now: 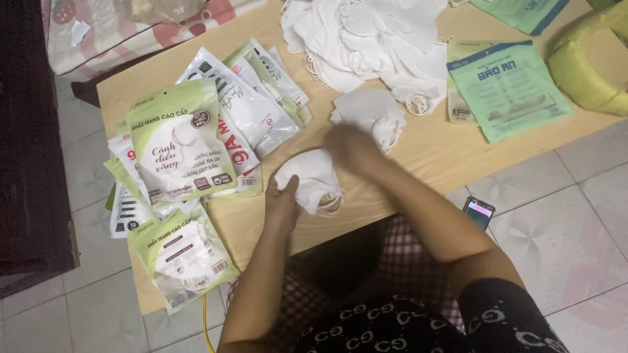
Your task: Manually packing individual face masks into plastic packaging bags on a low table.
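My left hand (282, 204) grips the near side of a small stack of white cloth face masks (313, 178) resting on the low wooden table (432, 151). Blurred with motion, my right hand (353, 145) lies on the far edge of that same stack. Just beyond it sits a second small bunch of white masks (373, 110), and a large loose heap of white masks (373, 36) covers the far middle of the table. To the left lie several filled green and white mask packets (180, 140).
Flat empty green packets (507, 88) lie at the table's right end beside a yellow-green bag (589, 62). A phone (479, 212) lies on the tiled floor at my right. A dark cabinet (26, 144) stands at the left, patterned bedding (131, 29) behind.
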